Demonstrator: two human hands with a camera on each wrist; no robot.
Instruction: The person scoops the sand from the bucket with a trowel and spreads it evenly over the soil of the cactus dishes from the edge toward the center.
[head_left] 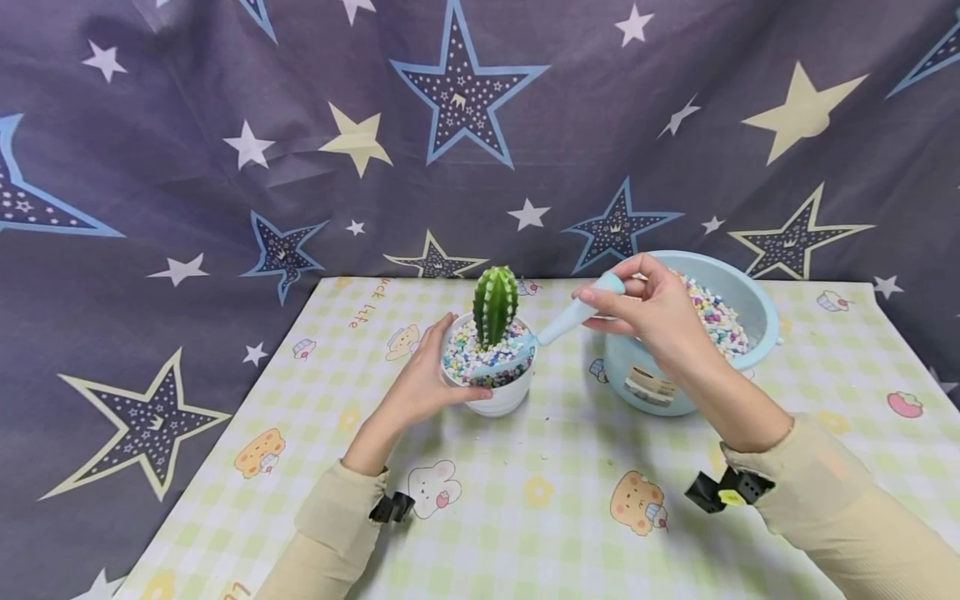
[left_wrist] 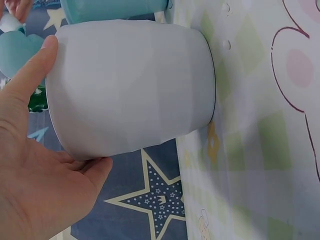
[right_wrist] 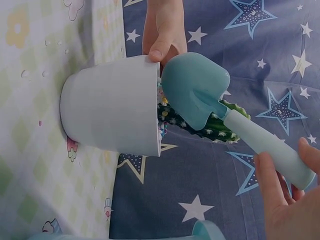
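Observation:
A green cactus (head_left: 495, 307) stands upright in a white pot (head_left: 501, 402), amid small multicoloured pebbles (head_left: 468, 354). My left hand (head_left: 420, 375) grips the pot by its left side, thumb along the near wall and fingers behind; in the left wrist view the thumb lies at the rim. Between its fingers and thumb my right hand (head_left: 660, 312) holds the handle of a light blue hand trowel (head_left: 566, 323). The trowel's blade (right_wrist: 196, 82) is over the pot's rim, tilted down against the pebbles beside the cactus.
To the right of the pot stands a light blue bucket (head_left: 761, 333) with more coloured pebbles (head_left: 720, 321) inside. A checked tablecloth (head_left: 540, 542) covers the table, with a few tiny specks near the pot. A dark star-patterned curtain (head_left: 300, 75) hangs behind the table.

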